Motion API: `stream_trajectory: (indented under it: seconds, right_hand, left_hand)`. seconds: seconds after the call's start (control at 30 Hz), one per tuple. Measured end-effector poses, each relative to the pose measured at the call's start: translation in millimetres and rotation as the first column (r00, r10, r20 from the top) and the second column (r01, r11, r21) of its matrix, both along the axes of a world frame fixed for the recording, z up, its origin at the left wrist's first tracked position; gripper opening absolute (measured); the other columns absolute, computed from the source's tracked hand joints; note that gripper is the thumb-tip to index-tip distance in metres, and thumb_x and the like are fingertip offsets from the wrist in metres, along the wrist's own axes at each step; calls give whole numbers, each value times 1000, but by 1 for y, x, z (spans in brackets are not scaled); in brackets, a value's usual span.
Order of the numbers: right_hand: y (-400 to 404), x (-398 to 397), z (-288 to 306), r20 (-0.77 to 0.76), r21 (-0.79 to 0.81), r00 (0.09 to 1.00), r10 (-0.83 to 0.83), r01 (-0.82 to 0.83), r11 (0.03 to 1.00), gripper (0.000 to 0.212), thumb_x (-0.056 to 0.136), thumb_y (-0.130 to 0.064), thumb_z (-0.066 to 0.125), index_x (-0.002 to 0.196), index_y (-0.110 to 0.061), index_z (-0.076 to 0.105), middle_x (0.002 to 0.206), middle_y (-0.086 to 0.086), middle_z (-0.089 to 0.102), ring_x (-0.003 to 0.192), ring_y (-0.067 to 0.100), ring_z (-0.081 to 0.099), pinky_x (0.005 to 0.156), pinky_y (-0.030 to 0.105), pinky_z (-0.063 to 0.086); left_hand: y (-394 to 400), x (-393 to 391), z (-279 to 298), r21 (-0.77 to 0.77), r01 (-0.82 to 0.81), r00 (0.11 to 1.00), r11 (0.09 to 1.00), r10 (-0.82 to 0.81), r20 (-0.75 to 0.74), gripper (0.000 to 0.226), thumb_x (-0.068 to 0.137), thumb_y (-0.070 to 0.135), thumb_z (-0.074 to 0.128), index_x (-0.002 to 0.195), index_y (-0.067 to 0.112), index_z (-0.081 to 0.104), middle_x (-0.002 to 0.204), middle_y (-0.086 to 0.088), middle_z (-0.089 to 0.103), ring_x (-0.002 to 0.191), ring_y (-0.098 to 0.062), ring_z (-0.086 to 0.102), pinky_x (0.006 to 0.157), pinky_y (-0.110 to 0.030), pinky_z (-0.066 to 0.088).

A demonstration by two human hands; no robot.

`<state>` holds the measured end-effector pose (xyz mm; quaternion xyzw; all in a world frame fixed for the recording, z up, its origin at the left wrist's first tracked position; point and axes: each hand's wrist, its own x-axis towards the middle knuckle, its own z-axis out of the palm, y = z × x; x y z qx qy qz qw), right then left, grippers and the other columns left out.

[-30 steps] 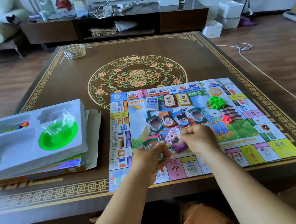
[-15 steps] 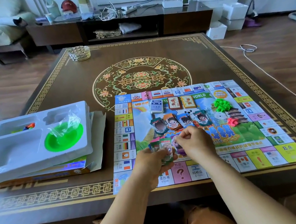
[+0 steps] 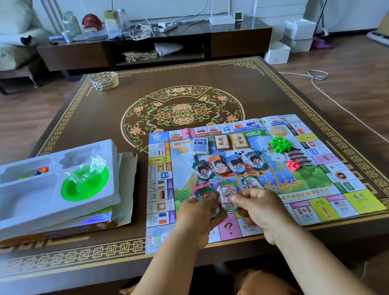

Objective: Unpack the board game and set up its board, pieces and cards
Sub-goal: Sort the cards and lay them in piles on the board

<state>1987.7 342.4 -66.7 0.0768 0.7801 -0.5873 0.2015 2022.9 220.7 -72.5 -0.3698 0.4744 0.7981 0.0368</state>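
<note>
The paper game board [image 3: 319, 179] lies flat on the near right of the table. On it sit three card decks [image 3: 220, 142], a row of play-money piles [image 3: 229, 165], green houses [image 3: 281, 144] and red pieces [image 3: 293, 165]. My left hand [image 3: 196, 220] grips a small stack of play-money notes [image 3: 205, 193] over the board's near edge. My right hand [image 3: 260, 209] pinches one green note [image 3: 228, 196] beside that stack. Another note [image 3: 251, 181] lies just beyond my right fingers.
A white plastic tray [image 3: 22, 218] holding a green dish [image 3: 85, 184] with a clear bag and small coloured pieces [image 3: 38, 172] rests on the game box [image 3: 74, 229] at the left. A woven basket [image 3: 104, 81] stands at the far left corner. A low cabinet [image 3: 155, 44] stands beyond the table.
My right hand has drawn one green note out from the stack in my left hand. Both hands stay over the board's near edge; the camera has shifted slightly.
</note>
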Motion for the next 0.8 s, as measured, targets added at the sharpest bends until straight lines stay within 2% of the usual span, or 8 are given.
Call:
stream_trajectory:
  seconds: [0.2,0.37,0.47,0.53,0.63,0.7,0.8]
  right_hand:
    - [0,3,3,-35,-5,999,16,-16,1000,15,84,-19,70,73,-13,62,62,-3,60,56,8,53,49,21,43]
    - [1,3,3,-37,-25,999,32,-33,999,15,85,-20,69,73,-15,62,64,-4,60,60,8,53,50,21,44]
    - [3,1,2,-39,-20,999,22,-23,1000,14,85,-20,69,73,-15,62,64,-3,59,60,10,52,50,21,43]
    - [4,-1,1,-47,-27,999,-6,5,1000,17,84,-20,69,70,-15,62,61,-2,56,57,11,49,47,21,42]
    - [6,-2,0,-40,-45,999,-6,5,999,17,83,-19,71,70,-15,62,61,-3,56,56,11,49,48,21,42]
    - [6,-1,-1,-32,-42,999,17,-18,999,15,83,-19,71,71,-16,62,63,-4,58,58,10,51,50,21,41]
    - [4,-2,-4,-24,-39,999,21,-22,999,13,82,-20,72,72,-15,64,64,-2,59,61,12,50,53,24,41]
  left_hand:
    - [3,0,1,-44,-12,1000,999,12,-4,18,89,9,63,104,0,60,102,-18,68,81,-25,68,63,-29,60]
    - [2,2,0,-37,-8,1000,999,8,-3,28,82,15,71,102,-2,61,94,-17,69,78,-24,68,57,-28,58]
    - [1,1,0,-16,42,999,999,-42,-7,36,83,20,70,107,-5,59,102,-22,67,83,-27,67,61,-30,58]
    - [1,0,1,21,75,997,997,-75,-5,31,89,18,63,108,-6,58,106,-25,66,84,-29,68,65,-33,59]
    - [1,-3,-1,21,65,998,998,-65,15,17,95,8,52,104,-5,57,99,-24,66,80,-29,67,67,-35,60]
    - [3,-4,-2,-15,72,997,997,-72,19,11,95,5,52,98,-4,57,93,-22,65,75,-27,66,67,-34,60]
    - [7,-5,-4,-52,74,997,996,-73,16,12,93,7,56,98,-3,58,94,-19,65,73,-25,65,65,-32,59]
